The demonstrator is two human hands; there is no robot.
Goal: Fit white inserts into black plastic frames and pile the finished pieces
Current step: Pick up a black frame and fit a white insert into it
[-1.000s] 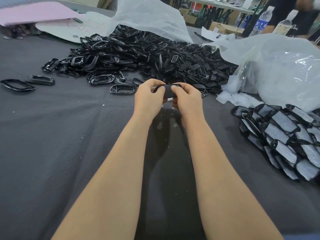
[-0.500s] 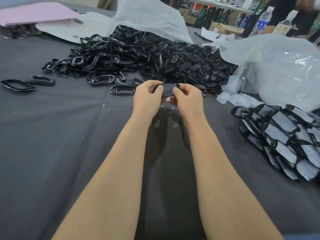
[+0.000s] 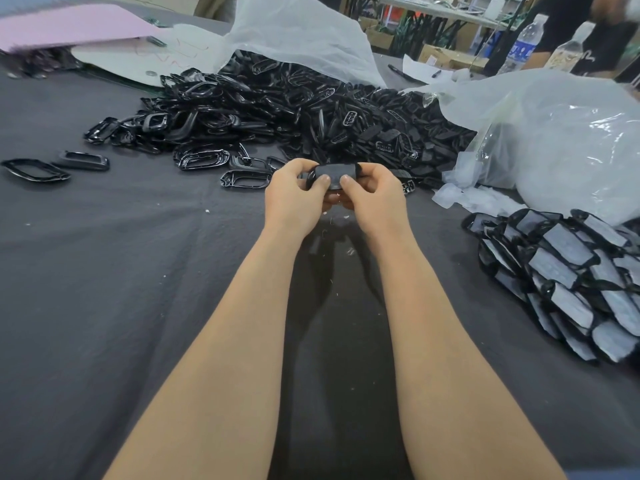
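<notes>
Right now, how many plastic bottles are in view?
2: a blue-labelled bottle at the far upper right, and a clear bottle just right of it. Others may hide behind the big plastic bag.

The left hand [image 3: 291, 199] and right hand [image 3: 377, 199] are showing bare, like both forearms [image 3: 221, 341]; a sliver of blue-grey cloth [image 3: 606, 476] is peeking beside the right elbow

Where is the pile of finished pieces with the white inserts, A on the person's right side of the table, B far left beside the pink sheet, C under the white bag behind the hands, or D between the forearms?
A: the finished pieces, pale inserts showing, lie overlapped at the right of the dark cloth, while the left hand and right hand grip one black frame at centre.
</notes>
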